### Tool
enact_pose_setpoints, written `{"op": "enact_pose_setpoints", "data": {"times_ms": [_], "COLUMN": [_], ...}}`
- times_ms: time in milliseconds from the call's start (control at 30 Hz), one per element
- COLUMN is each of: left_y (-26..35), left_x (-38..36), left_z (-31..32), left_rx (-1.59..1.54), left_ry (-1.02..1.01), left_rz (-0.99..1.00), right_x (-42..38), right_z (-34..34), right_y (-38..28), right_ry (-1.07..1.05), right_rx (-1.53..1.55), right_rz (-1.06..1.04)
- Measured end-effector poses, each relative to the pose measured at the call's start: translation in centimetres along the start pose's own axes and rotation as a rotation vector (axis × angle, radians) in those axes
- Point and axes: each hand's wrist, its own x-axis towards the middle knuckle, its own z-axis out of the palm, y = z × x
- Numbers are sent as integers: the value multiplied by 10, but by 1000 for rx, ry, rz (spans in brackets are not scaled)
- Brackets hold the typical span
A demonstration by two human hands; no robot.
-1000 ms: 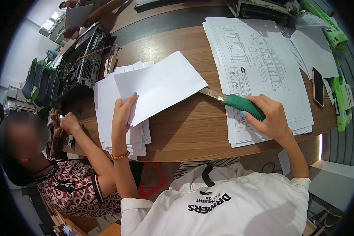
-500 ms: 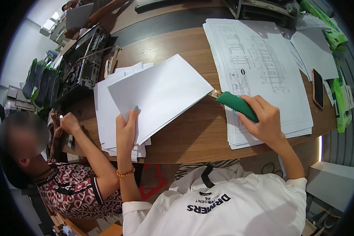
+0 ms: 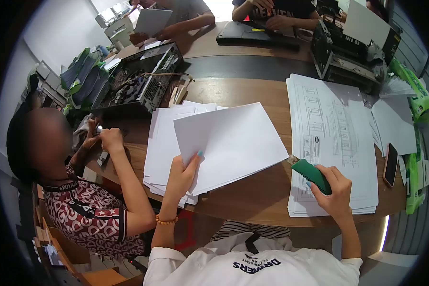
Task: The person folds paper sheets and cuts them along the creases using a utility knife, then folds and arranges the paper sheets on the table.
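Observation:
My left hand (image 3: 182, 177) grips a few white sheets (image 3: 233, 143) by their lower left edge, thumb on top. They are tilted above a stack of white paper (image 3: 159, 138). In my right hand (image 3: 336, 190) is a green-handled tool (image 3: 311, 174), held between thumb and fingers. Its short, brownish tip is at the right corner of the sheets; whether it touches them I cannot tell. Under the tool and my right hand lies a pile of printed drawings (image 3: 321, 128) on the wooden table (image 3: 229, 200).
An opened computer case (image 3: 138, 86) stands at the back left, near a person (image 3: 90, 205) seated on the left. A phone (image 3: 390, 164) lies right of the drawings. Across the table are a black device (image 3: 257, 38), two more people and another opened machine (image 3: 348, 62).
The view has tilted up, so the table appears lower and people across it show. My left hand still holds the sheets and my right hand the green tool, its tip still near their corner.

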Motion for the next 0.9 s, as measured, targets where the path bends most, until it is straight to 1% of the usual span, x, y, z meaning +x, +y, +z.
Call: {"op": "enact_pose_setpoints", "data": {"times_ms": [67,167,300,367,400,467,567,667,800,867,900], "left_y": [-3,-5,-7,-3,0,7,-2,-1,-17,-17,-14], "left_x": [-1,-2,-2,-4,-5,-6,-7,-7,0,8,10], "left_z": [-6,-11,-15,-16,-16,-16,-19,-18,1,9,12], "left_rx": [39,-7,-103,-17,-19,77,25,39,29,207,205], "left_ry": [-69,-64,-39,-81,-80,-123,-70,-76,-87,-121,-123], "left_rz": [-5,-26,-3,-55,-53,-44,-12,33,89,84,85], "right_x": [1,2,3,4,4,5,6,4,7,8,8], "right_z": [-1,-5,-6,-5,-3,-3,-6,-4,6,18,26], "right_y": [1,2,1,2,1,0,2,3,12,18,19], "right_ry": [-7,9,-3,-5,-4,-4,3,-17,-91,-114,-111], "right_rx": [10,32,27,34,43,53,51,29,-16,-54,-68], "right_rz": [-4,-26,-36,-46,-52,-57,-57,-53,-8,-1,0]}}
